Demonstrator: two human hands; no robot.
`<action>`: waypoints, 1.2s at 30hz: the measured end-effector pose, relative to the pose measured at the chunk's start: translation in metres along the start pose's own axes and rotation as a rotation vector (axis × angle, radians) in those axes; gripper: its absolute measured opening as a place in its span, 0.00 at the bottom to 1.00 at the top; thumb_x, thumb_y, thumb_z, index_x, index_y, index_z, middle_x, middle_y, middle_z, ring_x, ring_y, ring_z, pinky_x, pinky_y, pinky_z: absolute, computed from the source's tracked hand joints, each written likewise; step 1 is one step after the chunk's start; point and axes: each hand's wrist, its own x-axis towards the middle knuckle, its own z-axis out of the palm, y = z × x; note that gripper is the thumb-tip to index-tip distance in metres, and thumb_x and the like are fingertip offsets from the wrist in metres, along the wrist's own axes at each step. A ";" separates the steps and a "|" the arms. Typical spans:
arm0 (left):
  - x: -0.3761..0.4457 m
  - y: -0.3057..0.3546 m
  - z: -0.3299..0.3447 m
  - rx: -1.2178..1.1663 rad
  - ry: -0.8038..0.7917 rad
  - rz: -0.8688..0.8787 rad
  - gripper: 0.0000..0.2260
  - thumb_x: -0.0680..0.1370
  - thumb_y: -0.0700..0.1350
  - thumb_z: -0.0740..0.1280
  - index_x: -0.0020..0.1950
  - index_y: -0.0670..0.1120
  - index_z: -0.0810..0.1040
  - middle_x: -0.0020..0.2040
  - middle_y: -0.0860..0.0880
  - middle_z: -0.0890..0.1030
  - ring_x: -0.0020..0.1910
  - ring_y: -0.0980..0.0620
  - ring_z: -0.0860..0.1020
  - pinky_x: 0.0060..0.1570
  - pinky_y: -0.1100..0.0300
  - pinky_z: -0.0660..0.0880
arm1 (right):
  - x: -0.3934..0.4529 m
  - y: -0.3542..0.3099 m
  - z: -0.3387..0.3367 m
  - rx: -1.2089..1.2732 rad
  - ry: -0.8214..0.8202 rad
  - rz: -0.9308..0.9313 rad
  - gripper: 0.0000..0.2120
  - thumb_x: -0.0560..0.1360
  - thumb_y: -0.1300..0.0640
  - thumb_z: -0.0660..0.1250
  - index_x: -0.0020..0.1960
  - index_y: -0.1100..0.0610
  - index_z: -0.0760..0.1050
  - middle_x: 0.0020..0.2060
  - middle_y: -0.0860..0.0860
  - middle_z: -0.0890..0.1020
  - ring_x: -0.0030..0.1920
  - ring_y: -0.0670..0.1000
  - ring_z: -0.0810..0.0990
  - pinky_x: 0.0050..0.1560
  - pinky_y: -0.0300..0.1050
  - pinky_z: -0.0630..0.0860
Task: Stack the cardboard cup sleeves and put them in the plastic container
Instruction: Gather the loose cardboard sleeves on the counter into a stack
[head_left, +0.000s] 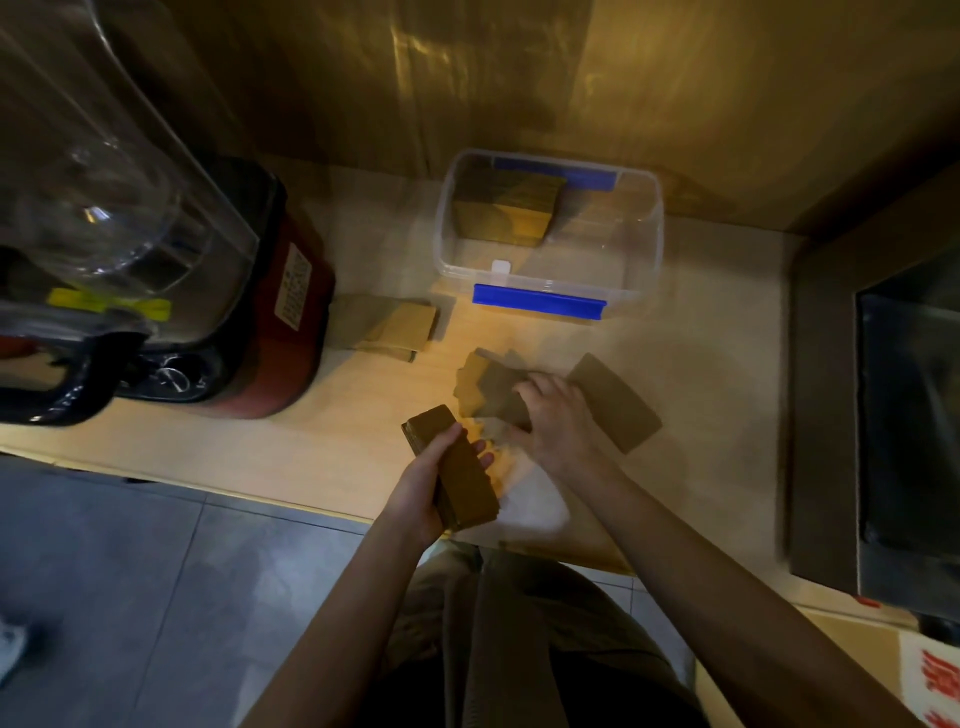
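Observation:
My left hand grips a thick stack of brown cardboard cup sleeves above the counter's front edge. My right hand presses down on a loose pile of sleeves lying on the counter; its fingers curl over their edge. A single flat sleeve lies just right of that hand. More sleeves lie scattered to the left. The clear plastic container with blue clips stands at the back, a stack of sleeves inside its left half.
A large red-based blender with a clear jug fills the left side of the counter. A dark appliance stands at the right edge. A brown wall rises behind the container. Grey floor tiles lie below the counter's front edge.

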 end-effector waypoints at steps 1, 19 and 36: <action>0.000 0.000 -0.001 -0.004 0.003 -0.002 0.15 0.73 0.51 0.65 0.57 0.46 0.75 0.48 0.47 0.81 0.48 0.49 0.80 0.53 0.47 0.75 | 0.001 0.002 0.000 -0.028 -0.007 -0.007 0.24 0.74 0.44 0.62 0.64 0.56 0.67 0.66 0.54 0.70 0.69 0.55 0.63 0.69 0.52 0.60; -0.004 0.002 0.000 -0.003 -0.004 -0.001 0.12 0.73 0.51 0.65 0.52 0.47 0.77 0.50 0.46 0.81 0.49 0.48 0.79 0.57 0.45 0.72 | -0.007 0.000 0.007 0.034 0.025 0.044 0.27 0.71 0.41 0.65 0.62 0.58 0.69 0.62 0.56 0.73 0.65 0.56 0.67 0.66 0.49 0.64; 0.002 0.002 0.030 0.112 -0.190 0.097 0.25 0.68 0.56 0.65 0.59 0.43 0.75 0.51 0.45 0.79 0.54 0.46 0.76 0.56 0.52 0.73 | -0.070 -0.044 0.001 0.738 0.090 0.224 0.22 0.67 0.50 0.72 0.59 0.50 0.72 0.62 0.50 0.72 0.60 0.50 0.71 0.59 0.48 0.75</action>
